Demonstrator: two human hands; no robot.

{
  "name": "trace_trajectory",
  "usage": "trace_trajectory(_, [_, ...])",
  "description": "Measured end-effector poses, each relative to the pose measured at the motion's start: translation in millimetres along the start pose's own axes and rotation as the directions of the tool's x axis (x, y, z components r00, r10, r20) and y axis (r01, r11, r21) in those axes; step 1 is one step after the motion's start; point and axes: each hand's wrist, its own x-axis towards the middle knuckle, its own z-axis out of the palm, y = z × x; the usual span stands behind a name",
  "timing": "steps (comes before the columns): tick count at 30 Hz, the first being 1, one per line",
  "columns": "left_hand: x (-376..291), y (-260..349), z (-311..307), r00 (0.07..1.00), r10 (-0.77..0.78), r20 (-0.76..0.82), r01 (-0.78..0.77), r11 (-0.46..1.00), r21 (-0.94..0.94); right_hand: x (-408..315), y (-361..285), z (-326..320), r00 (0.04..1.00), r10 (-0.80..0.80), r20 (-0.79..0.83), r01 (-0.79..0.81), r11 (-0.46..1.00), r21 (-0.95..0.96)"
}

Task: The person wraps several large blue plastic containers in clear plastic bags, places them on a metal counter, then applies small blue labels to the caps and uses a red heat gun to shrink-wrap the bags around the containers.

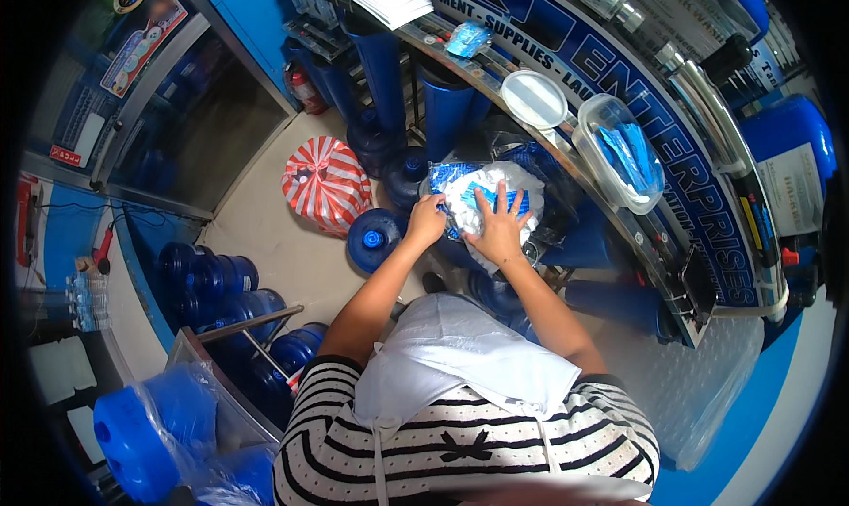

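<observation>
In front of me lies a white bundle (461, 197) in clear plastic, with blue printed strips (521, 203) on top. My right hand (501, 230) rests on it palm down, fingers spread over the strips. At the bundle's left edge, my left hand (428, 221) has its fingers curled around the rim of a clear plastic bag (451, 171) with blue contents. What supports the bundle is mostly hidden. Just below my left hand stands a blue water jug (375, 239) with a blue cap.
A red-and-white striped bag (325, 181) sits on the floor to the left. Along the curved counter (477, 81) are a clear tub (620, 154) with blue strips and a round lid (534, 99). More blue jugs (205, 274) stand behind a metal rail (252, 323).
</observation>
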Motion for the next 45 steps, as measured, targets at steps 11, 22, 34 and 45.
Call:
trace_trajectory(11, [-20.8,14.4,-16.8,0.976,0.095,-0.195,-0.089,0.995,0.040,1.0,24.0,20.3,0.998,0.019,-0.066,-0.010,0.992,0.124])
trace_trajectory(22, [-42.7,17.2,29.9,0.941,0.302,-0.152,-0.220,0.889,0.401,5.7,39.9,17.6,0.998,-0.039,-0.048,0.049,0.972,0.232])
trace_trajectory(34, [-59.5,12.7,14.2,0.890,0.163,-0.425,-0.247,0.958,-0.149,7.4,49.5,20.9,0.995,-0.077,-0.062,0.090,0.959,0.267])
trace_trajectory(45, [19.4,0.8,10.3,0.921,-0.297,-0.254,0.307,0.952,0.001,10.3,57.2,21.5,0.991,-0.118,-0.067,0.133,0.945,0.300])
